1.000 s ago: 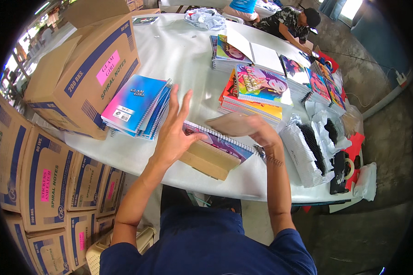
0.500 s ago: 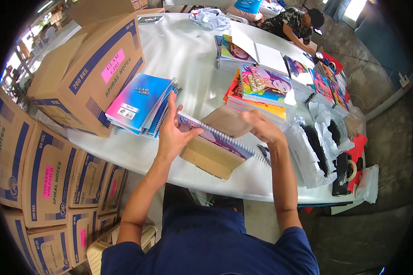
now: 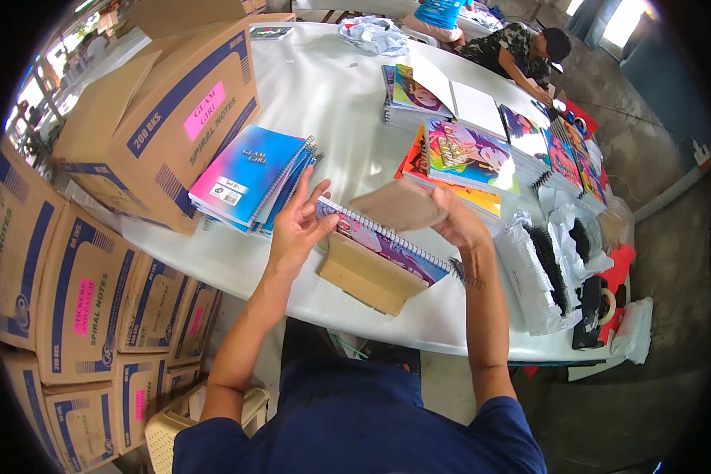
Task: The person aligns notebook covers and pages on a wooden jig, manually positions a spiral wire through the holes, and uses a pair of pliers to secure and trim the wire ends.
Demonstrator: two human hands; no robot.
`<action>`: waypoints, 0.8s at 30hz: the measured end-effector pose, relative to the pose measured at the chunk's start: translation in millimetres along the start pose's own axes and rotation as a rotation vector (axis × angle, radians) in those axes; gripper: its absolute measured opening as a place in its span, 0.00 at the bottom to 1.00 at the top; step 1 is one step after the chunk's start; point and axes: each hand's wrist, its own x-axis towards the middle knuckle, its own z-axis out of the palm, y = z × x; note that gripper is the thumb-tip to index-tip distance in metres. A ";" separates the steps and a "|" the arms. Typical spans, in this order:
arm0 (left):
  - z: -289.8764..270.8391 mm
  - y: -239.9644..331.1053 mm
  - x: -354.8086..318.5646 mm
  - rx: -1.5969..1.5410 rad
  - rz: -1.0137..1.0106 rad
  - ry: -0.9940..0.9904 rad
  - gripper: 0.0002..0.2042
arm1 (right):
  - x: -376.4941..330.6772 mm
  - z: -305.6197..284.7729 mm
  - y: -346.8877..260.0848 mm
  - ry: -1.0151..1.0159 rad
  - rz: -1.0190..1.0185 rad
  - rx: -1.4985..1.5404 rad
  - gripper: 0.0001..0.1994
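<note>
A spiral notebook (image 3: 395, 251) with a purple-and-pink illustrated cover stands tilted on its edge, coil side up. Against its near side is a folded piece of brown cardboard (image 3: 367, 278). My left hand (image 3: 296, 229) grips the notebook's left end, thumb on the cover and the other fingers stretched upward. My right hand (image 3: 460, 221) holds a flat, grey-brown, rounded piece (image 3: 399, 207) just above the coil; its material I cannot make out. Left of my left hand lies a stack of blue-and-pink spiral notebooks (image 3: 249, 178).
A big open carton (image 3: 158, 134) stands on the white table (image 3: 316, 87), left. More cartons (image 3: 87, 292) are piled beside the table. Notebook stacks (image 3: 470, 154), a white package of black coils (image 3: 541, 272) and a tape roll (image 3: 607, 306) lie right. Another person (image 3: 521, 55) works at the far side.
My right hand and the rounded piece have shifted slightly, with the piece now flatter over the coil. The left hand's fingers have spread a little. The whole view has shifted slightly.
</note>
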 end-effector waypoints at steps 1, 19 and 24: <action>-1.7 -1.4 -0.2 -0.005 0.011 0.005 0.43 | -5.2 6.4 -1.2 0.067 -0.096 0.138 0.33; -2.6 -9.2 1.2 -0.022 0.049 0.076 0.43 | 21.6 12.5 -15.8 -0.054 0.119 -0.259 0.28; -5.3 -3.6 5.3 -0.086 -0.070 -0.036 0.41 | 25.8 14.7 -19.1 -0.098 0.124 -0.412 0.26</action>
